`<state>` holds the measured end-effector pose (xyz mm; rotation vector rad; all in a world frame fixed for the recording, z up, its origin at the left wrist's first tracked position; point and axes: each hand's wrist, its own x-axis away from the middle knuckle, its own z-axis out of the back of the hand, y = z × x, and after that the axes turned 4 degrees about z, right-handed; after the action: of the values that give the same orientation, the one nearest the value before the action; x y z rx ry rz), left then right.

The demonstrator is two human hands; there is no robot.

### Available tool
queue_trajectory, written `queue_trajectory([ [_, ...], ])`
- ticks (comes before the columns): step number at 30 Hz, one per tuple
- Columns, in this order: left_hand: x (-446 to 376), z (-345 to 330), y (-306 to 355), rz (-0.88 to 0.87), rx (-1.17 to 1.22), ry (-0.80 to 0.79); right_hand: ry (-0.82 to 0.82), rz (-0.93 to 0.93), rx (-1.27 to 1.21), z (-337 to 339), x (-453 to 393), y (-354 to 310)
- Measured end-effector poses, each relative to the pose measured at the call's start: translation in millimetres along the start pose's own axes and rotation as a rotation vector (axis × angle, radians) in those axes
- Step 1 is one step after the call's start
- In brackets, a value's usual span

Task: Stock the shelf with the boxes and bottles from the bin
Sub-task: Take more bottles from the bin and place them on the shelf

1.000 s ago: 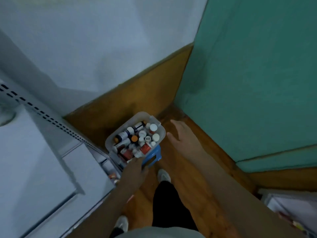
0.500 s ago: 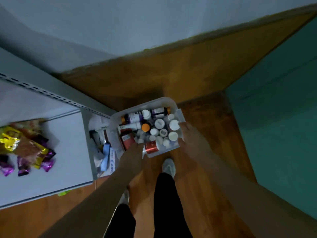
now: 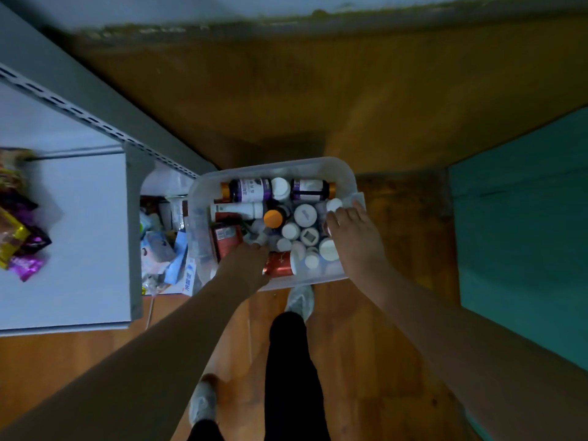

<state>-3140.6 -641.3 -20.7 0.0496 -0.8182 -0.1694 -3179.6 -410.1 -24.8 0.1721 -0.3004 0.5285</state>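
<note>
A translucent white bin [image 3: 274,167] stands in front of me, low by the shelf's end. It holds two purple-labelled amber bottles [image 3: 251,190], a white bottle lying flat [image 3: 238,211], an orange-capped bottle [image 3: 273,218], a red box [image 3: 226,238], a red bottle [image 3: 281,265] and several white-capped bottles. My left hand [image 3: 245,268] reaches over the near rim, its fingertips down between the red box and the red bottle and its grip hidden. My right hand [image 3: 356,240] lies palm down over the right rim, its fingers stretched onto white caps.
A grey-white metal shelf [image 3: 79,233] runs along the left, with shiny snack packets [image 3: 22,246] on its top board. Packages [image 3: 165,249] crowd a lower board beside the bin. A teal wall [image 3: 525,218] is on the right. My legs and shoes stand on the wooden floor [image 3: 366,345].
My view has swung down and closer over the bin. My right hand went from hovering beside the bin onto its right rim. My left hand pushed further in among the bottles.
</note>
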Motion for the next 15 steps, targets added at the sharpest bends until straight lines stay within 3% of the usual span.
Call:
queue_trajectory([
  [4,-9.3,5.6,-4.8,-0.045,0.023,0.022,0.007,-0.013,-0.043,0.8,-6.8,0.0],
  [8,6.0,12.6,-4.5,-0.003,0.363,0.144,0.034,-0.104,-0.219,20.9,2.5,-4.0],
  [13,58.7,28.1,-0.6,0.079,0.737,0.286,0.135,-0.433,-0.931,76.7,34.3,-21.4],
  [15,88.1,34.1,0.9,0.117,0.837,0.315,0.188,-0.512,-1.109,103.2,51.5,-31.1],
])
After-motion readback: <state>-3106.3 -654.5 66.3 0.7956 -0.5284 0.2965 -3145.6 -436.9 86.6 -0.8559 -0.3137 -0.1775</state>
